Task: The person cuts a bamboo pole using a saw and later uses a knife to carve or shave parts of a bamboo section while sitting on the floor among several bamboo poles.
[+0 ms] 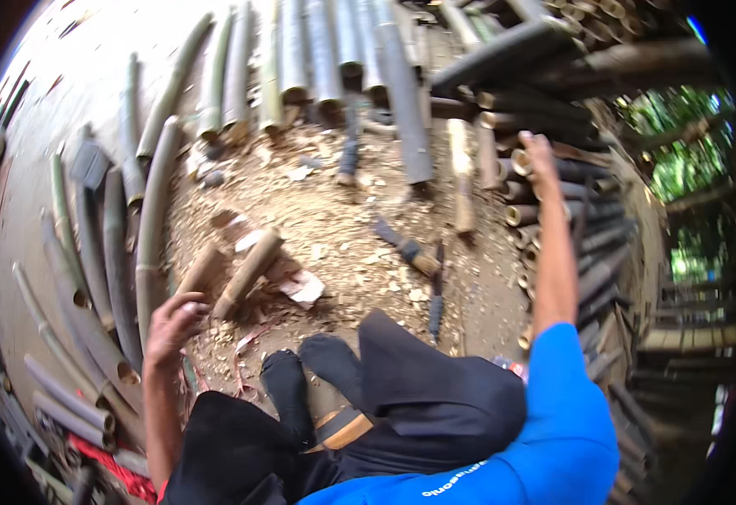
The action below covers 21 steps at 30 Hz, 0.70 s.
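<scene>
My left hand (176, 326) is at the lower left, its fingers loosely bent and apart, nothing seen in them. Just beyond its fingertips lies a short bamboo piece (200, 269); blur hides whether they touch. Beside that leans a second short bamboo piece (248, 275). My right hand (539, 158) reaches far out to the right, fingers stretched, over the near ends of a stack of short bamboo pieces (523, 215). It looks open, and contact with the stack cannot be made out. On the ground between my hands lie a short-handled blade (407, 247) and a dark-handled knife (436, 307).
Long bamboo poles (324, 67) lie at the far side, and more poles (156, 227) line the left. Pale wood chips (317, 219) cover the ground. Another dark tool (348, 151) lies near the poles. My feet (285, 391) are close in front; a red cloth (119, 471) is at lower left.
</scene>
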Motion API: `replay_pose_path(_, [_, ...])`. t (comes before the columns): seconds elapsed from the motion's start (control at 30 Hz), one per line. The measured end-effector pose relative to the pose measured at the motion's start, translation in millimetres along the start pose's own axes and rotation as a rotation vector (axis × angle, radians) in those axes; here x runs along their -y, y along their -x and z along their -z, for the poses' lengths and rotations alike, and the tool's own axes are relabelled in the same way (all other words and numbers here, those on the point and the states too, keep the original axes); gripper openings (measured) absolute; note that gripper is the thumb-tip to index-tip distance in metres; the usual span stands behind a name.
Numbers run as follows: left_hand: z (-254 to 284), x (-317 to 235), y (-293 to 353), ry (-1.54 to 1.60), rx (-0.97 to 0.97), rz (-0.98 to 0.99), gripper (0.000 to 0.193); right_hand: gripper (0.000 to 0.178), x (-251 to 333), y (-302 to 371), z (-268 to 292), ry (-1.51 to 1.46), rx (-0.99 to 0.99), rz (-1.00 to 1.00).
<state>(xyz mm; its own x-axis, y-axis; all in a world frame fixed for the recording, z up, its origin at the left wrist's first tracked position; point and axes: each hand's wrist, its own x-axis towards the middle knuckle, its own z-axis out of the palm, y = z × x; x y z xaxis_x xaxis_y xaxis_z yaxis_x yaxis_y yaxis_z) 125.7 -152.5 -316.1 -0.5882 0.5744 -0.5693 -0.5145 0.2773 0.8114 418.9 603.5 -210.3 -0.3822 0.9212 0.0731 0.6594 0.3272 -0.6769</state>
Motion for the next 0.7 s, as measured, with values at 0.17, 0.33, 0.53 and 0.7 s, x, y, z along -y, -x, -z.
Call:
replay_pose_path(0.17, [-77.4, 56.3, 8.5, -0.021, 0.131, 0.178, 0.038, 0.030, 101.3, 127.2, -164.1, -0.306, 0.066, 0.385])
replay_pose_path(0.33, [-110.0, 75.2, 1.9, -0.743, -0.213, -0.552, 0.060, 0.054, 115.0, 322.5, -292.6, -0.067, 0.596, 0.323])
replay_pose_path(0.53, [-78.2, 77.9, -47.3, -0.996, -0.532, -0.566, 0.068, 0.101, 139.7, 411.9, -334.7, 0.402, 0.790, 0.391])
replay_pose_path(0.7, [-63.0, 82.8, -56.6, -1.027, -0.498, -0.454, 0.064, 0.101, 109.1, 395.0, -349.2, 0.316, 0.744, 0.489])
